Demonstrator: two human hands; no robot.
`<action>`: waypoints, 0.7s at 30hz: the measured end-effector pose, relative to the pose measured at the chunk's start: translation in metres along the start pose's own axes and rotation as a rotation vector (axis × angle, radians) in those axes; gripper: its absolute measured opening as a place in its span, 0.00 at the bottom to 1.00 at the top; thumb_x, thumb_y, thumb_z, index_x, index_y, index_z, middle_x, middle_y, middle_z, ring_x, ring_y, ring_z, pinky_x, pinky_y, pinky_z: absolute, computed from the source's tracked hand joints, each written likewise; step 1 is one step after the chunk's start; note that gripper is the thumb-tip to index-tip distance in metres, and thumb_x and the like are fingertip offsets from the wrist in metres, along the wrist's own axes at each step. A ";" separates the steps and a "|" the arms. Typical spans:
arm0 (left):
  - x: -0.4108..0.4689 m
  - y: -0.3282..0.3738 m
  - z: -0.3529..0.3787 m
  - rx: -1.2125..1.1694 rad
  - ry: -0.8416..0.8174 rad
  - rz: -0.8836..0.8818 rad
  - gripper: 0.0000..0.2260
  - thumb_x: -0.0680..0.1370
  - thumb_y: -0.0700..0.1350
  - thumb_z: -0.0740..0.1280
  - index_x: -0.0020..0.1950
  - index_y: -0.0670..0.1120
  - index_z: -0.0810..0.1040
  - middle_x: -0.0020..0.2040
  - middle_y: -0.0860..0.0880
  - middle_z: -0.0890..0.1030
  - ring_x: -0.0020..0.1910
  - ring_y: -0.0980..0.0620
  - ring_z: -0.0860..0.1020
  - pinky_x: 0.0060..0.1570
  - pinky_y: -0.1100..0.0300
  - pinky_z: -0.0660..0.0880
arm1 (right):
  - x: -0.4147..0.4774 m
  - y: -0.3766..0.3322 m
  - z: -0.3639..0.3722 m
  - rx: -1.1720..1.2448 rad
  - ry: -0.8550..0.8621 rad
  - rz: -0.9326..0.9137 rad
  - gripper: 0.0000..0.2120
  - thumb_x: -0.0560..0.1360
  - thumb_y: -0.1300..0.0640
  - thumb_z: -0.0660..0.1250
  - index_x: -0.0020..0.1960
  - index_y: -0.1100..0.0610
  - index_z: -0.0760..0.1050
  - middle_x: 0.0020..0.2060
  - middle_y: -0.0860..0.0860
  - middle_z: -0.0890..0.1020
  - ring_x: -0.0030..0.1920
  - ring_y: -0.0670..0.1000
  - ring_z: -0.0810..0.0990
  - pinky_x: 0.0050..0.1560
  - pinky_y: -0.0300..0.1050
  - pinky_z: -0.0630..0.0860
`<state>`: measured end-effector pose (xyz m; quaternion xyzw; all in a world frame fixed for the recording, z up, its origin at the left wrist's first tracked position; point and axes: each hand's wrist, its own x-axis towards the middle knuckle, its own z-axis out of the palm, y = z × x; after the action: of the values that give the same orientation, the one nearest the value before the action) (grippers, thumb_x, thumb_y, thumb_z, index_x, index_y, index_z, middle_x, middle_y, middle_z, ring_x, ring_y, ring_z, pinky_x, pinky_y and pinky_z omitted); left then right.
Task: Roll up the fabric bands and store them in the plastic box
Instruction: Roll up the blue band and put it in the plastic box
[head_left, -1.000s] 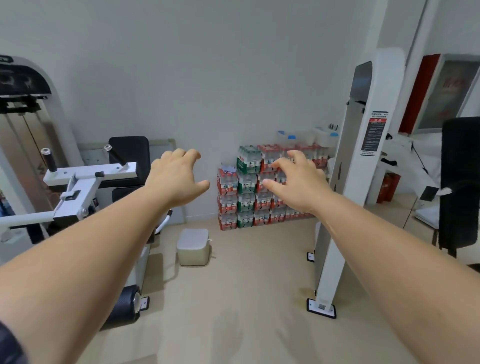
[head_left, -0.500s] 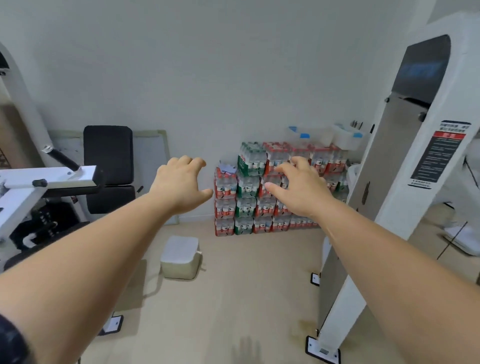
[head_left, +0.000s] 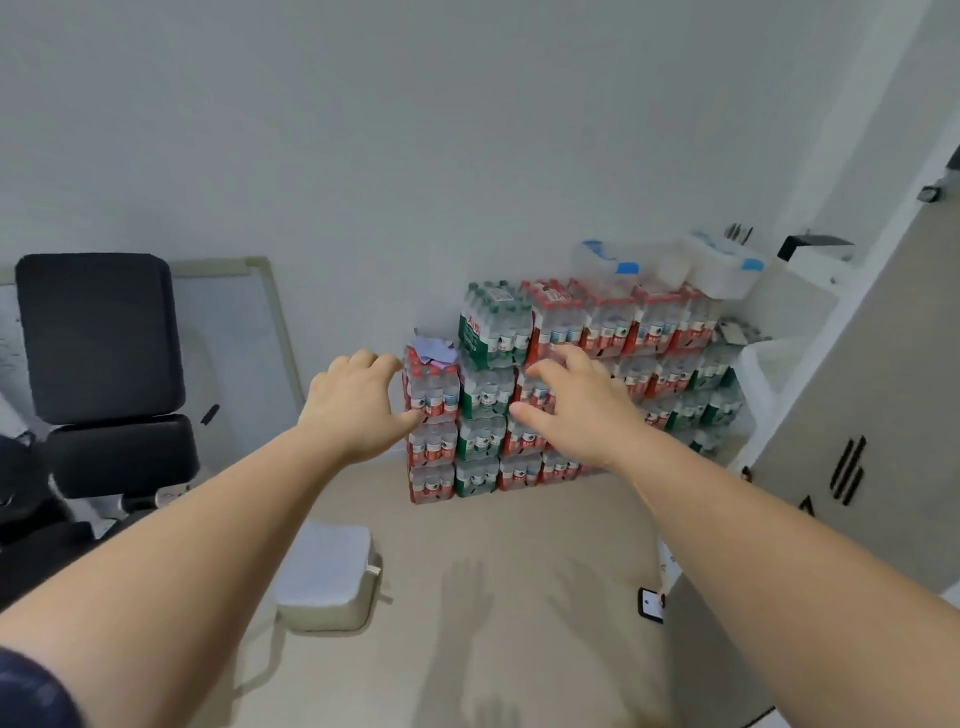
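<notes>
Holding both arms out toward the stacked bottled-water packs (head_left: 519, 395) against the wall (head_left: 363, 156). Keeping the left hand (head_left: 358, 405) and right hand (head_left: 571, 410) palm-down, fingers (head_left: 366, 361) loosely bent and a little apart, gripping nothing. Taking the crumpled lilac cloth (head_left: 435, 349) as the likely fabric band: lying atop the lowest, leftmost column of packs, just up and right of the left fingertips, so nearer that hand. Looking bunched, soft and limp, showing no clear long axis. Noting translucent plastic boxes (head_left: 605, 260) with blue clips on the stack's top, higher and well to the right. Being unable to judge contact with the packs.
</notes>
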<state>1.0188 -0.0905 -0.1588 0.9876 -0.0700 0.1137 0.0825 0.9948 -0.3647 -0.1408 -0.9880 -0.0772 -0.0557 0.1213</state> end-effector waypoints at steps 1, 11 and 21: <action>0.020 -0.004 0.007 0.000 -0.010 -0.009 0.32 0.73 0.66 0.65 0.73 0.52 0.69 0.68 0.48 0.75 0.67 0.43 0.72 0.64 0.44 0.72 | 0.019 0.004 0.007 0.003 -0.012 0.002 0.29 0.78 0.32 0.61 0.74 0.46 0.68 0.80 0.52 0.60 0.78 0.59 0.61 0.74 0.64 0.62; 0.218 -0.010 0.110 0.017 -0.099 -0.074 0.31 0.73 0.65 0.65 0.72 0.52 0.70 0.68 0.48 0.75 0.66 0.43 0.73 0.63 0.45 0.73 | 0.239 0.091 0.082 -0.010 -0.128 -0.049 0.29 0.78 0.32 0.61 0.71 0.48 0.72 0.77 0.53 0.64 0.77 0.59 0.62 0.73 0.62 0.65; 0.373 -0.018 0.196 -0.036 -0.209 -0.237 0.31 0.74 0.64 0.66 0.73 0.52 0.69 0.69 0.48 0.73 0.68 0.44 0.71 0.64 0.48 0.70 | 0.440 0.151 0.141 0.038 -0.287 -0.145 0.29 0.77 0.32 0.62 0.72 0.47 0.71 0.76 0.51 0.66 0.76 0.55 0.63 0.71 0.59 0.67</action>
<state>1.4235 -0.1529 -0.2617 0.9938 0.0370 -0.0013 0.1051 1.4652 -0.4131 -0.2545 -0.9752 -0.1660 0.0788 0.1235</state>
